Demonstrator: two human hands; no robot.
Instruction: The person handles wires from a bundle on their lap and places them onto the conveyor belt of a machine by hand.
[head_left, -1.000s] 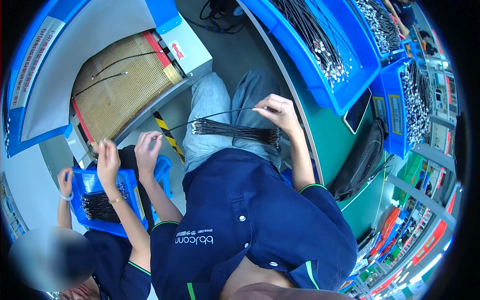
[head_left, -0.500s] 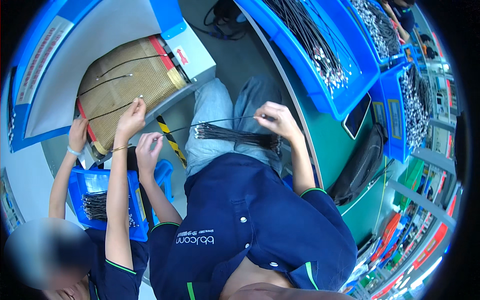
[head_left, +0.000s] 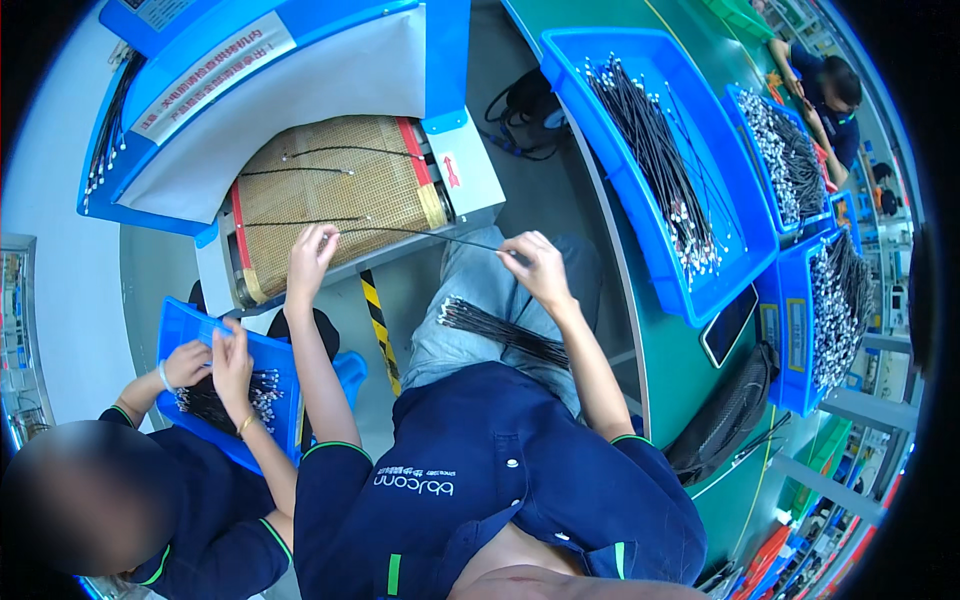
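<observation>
Both hands point(head_left: 537, 270) on one cable point(head_left: 450, 237)

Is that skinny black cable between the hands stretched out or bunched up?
Stretched out: the black cable runs from the left hand to the right hand in one long, gently bowed line.

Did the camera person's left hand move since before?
Yes, the left hand has moved forward, toward the belt machine. Earlier it was short of the machine's near edge; now it overlaps that edge in view.
</observation>
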